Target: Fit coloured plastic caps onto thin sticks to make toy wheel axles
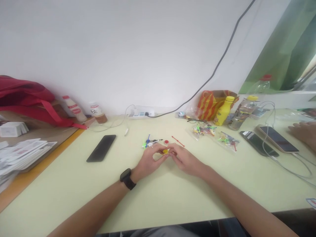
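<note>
My left hand (151, 159) and my right hand (184, 158) meet over the middle of the table (163, 200). Between their fingertips is a small yellow plastic piece (165, 151) with a round disc; both hands pinch it, and the fingers partly cover it. Just beyond them lie a red disc (166, 142) and a thin red arrow-shaped stick (178, 141). Behind my left fingers is a loose group of blue, green, white and black plastic pieces (148, 142), partly hidden. A black watch (128, 179) is on my left wrist.
Left are a black phone (101, 148), bottles (98, 113) and stacked cards (27, 154). Bags of small plastic parts (203, 130), a yellow bottle (224, 111) and charging phones (278, 139) with cables are on the right. Another person's hand (303, 133) rests at the far right.
</note>
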A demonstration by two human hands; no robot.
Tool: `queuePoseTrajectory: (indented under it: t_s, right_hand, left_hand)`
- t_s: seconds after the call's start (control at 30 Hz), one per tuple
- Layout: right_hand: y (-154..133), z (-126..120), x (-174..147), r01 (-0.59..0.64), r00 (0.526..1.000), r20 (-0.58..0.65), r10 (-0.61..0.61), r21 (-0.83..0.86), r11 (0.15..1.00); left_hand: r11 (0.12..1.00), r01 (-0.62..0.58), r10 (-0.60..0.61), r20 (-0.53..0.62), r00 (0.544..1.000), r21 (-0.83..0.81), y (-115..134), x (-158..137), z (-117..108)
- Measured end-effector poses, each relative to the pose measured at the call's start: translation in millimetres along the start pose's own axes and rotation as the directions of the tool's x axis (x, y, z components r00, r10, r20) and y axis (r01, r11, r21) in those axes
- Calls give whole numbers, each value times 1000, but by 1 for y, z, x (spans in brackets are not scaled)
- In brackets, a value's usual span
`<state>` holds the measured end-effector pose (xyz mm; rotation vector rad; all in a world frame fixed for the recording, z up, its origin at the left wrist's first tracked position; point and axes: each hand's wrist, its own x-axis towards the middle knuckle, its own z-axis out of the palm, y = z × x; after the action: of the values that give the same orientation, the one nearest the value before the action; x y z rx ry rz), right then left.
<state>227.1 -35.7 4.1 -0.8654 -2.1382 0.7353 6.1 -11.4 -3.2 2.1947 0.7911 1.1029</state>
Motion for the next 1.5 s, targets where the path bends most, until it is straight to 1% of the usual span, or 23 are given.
queuePoseTrajectory:
  t_s: [0.13,0.23,0.37,0.43,0.5,0.6,0.67,0.83,1.03,1.17,1.27,1.33,1.4,1.5]
  right_hand:
    - [-3,-1,1,-10,1000,16,10,5,1000]
    - [-2,0,1,-23,1000,11,23,-25,999]
    - [3,1,1,-70,996,-62,63,-104,992]
    - [5,0,1,-98,991,-103,87,-104,990]
    - [6,-3,2,-122,986,-118,117,-36,992]
    - [9,-6,4,-140,983,-101,152,113,984]
    - [10,-7,6,-147,982,-91,164,174,974]
    - [11,-6,7,-176,977,-74,201,264,948]
    - [11,-5,8,-179,974,-76,213,313,933]
    - [11,-4,9,-181,971,-84,226,359,915]
    - [12,-5,9,-183,968,-89,235,393,901]
    - [12,-5,10,-185,964,-98,246,417,890]
    - [12,-5,10,-194,958,-104,268,454,869]
    - [12,-5,11,-198,949,-114,295,514,835]
  left_hand:
    - [998,-44,44,-3,999,34,0,1,-1]
    - [997,-61,61,4,998,56,-2,1,-1]
    - [992,-81,83,-16,996,94,-3,1,0]
    - [991,-86,89,-26,996,106,-3,1,0]
    - [989,-88,93,-35,995,116,-4,1,-1]
    - [987,-88,94,-43,995,134,-7,0,-1]
    - [985,-91,97,-35,995,149,-8,0,-2]
    - [980,-86,90,-12,996,181,-8,-2,-3]
    - [981,-63,61,15,998,183,-6,-2,-4]
    - [984,-57,56,10,998,171,-4,-1,-6]
    - [992,-48,47,6,999,115,1,0,-5]
    - [999,-26,26,24,999,21,4,1,-4]
    - [993,29,-21,68,997,-112,7,2,-3]
    - [948,151,-120,126,985,-281,6,4,-1]
